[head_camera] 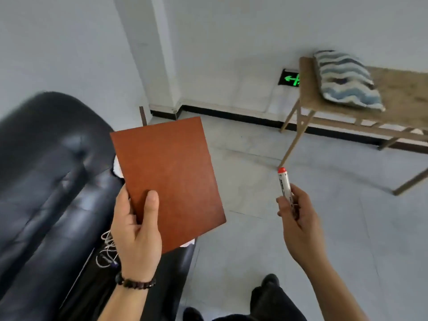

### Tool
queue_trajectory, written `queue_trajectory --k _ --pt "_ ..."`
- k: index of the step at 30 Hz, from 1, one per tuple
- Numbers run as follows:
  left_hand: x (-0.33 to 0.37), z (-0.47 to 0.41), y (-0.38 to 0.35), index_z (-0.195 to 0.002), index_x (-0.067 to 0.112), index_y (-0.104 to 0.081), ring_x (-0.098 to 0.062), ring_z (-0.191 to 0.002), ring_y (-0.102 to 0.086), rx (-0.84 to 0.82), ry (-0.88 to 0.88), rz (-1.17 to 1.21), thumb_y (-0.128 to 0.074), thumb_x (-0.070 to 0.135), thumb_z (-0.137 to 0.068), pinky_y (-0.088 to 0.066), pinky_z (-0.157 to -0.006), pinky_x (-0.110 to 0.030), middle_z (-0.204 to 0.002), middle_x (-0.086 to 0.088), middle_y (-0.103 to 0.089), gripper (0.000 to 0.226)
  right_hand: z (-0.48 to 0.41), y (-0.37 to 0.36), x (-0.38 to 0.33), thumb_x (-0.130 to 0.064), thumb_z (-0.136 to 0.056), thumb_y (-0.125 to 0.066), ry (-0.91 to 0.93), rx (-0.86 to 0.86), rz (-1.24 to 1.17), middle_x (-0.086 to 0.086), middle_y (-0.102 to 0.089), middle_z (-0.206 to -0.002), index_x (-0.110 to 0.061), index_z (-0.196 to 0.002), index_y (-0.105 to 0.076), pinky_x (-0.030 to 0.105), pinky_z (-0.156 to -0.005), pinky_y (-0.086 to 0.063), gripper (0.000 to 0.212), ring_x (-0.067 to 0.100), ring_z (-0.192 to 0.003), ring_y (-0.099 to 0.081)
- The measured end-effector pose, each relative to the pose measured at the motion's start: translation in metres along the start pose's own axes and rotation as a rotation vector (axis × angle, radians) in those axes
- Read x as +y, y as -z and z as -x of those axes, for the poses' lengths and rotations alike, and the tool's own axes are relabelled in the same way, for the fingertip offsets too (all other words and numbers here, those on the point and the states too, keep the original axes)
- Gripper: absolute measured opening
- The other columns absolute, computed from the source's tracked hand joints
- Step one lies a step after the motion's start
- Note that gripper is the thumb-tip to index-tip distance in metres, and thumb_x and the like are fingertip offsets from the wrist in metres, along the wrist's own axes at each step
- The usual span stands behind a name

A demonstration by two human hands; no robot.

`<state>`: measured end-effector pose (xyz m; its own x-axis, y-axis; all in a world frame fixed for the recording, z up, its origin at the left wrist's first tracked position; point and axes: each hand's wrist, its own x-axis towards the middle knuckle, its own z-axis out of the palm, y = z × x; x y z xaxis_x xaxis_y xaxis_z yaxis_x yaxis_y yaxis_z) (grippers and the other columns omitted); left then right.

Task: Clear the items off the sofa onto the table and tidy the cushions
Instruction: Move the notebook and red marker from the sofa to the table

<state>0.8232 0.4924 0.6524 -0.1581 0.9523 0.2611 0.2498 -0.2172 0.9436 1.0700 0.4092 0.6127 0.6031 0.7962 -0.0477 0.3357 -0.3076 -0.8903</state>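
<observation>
My left hand [135, 232] grips a reddish-brown notebook [169, 179] by its lower left corner, thumb on the cover, holding it up over the sofa's front edge. My right hand [298, 218] holds a white marker with a red cap [284, 184], cap pointing up, out over the floor. The black leather sofa [46, 181] fills the left side. A coiled white cable [106, 251] lies on its seat, and something white [117, 167] shows behind the notebook. The wooden table [405, 93] stands at the upper right with a blue-and-white striped cushion [345, 79] lying on it.
Grey tiled floor [254, 228] lies between the sofa and the table. My dark shoes and trouser legs [268, 297] show at the bottom. A green exit sign [290, 78] is on the wall, low beside the table.
</observation>
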Motion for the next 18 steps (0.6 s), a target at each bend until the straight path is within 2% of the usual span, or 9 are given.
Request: queue_trajectory --k 5,8,11,14,18 --pt "0.04 0.028 -0.131 -0.123 0.011 -0.059 0.008 -0.094 -0.061 -0.258 -0.119 -0.036 -0.058 0.023 -0.093 -0.048 -0.076 -0.006 -0.102 0.015 -0.067 0.033 -0.013 0.108 0.062 -0.035 -0.101 -0.05 -0.138 0.237 -0.129 0.004 -0.061 -0.086 -0.061 -0.106 -0.044 0.028 -0.063 -0.047 0.026 0.02 -0.077 -0.059" --pt "0.064 0.059 -0.222 -0.116 0.026 -0.061 0.009 -0.088 -0.062 -0.363 -0.131 -0.031 -0.06 0.024 -0.093 -0.047 -0.07 -0.003 -0.097 0.028 -0.066 0.023 -0.034 0.181 0.102 -0.033 -0.101 -0.051 -0.18 0.293 -0.136 0.006 -0.061 -0.084 -0.059 -0.106 -0.046 0.026 -0.059 -0.045 0.027 0.019 -0.074 -0.056" --pt "0.093 0.086 -0.308 -0.108 0.042 -0.055 0.011 -0.088 -0.062 -0.442 -0.154 0.003 -0.059 0.028 -0.092 -0.046 -0.069 -0.002 -0.095 0.035 -0.064 0.022 -0.063 0.253 0.133 -0.03 -0.1 -0.054 -0.193 0.381 -0.157 0.008 -0.062 -0.085 -0.05 -0.109 -0.053 0.025 -0.058 -0.045 0.023 0.021 -0.075 -0.057" --pt "0.12 0.107 -0.381 -0.113 0.034 -0.057 0.008 -0.088 -0.063 -0.54 -0.189 0.023 -0.059 0.033 -0.094 -0.048 -0.067 -0.003 -0.098 0.033 -0.065 0.019 -0.087 0.317 0.153 -0.029 -0.1 -0.054 -0.201 0.48 -0.154 0.007 -0.062 -0.085 -0.046 -0.113 -0.054 0.027 -0.059 -0.046 0.022 0.024 -0.076 -0.058" --pt "0.149 0.12 -0.463 -0.116 0.026 -0.057 0.001 -0.084 -0.066 -0.616 -0.219 0.067 -0.059 0.032 -0.093 -0.053 -0.064 -0.009 -0.096 0.026 -0.067 0.024 -0.119 0.378 0.173 -0.026 -0.1 -0.055 -0.197 0.572 -0.211 -0.005 -0.061 -0.088 -0.049 -0.111 -0.053 0.022 -0.059 -0.047 0.026 0.025 -0.075 -0.059"
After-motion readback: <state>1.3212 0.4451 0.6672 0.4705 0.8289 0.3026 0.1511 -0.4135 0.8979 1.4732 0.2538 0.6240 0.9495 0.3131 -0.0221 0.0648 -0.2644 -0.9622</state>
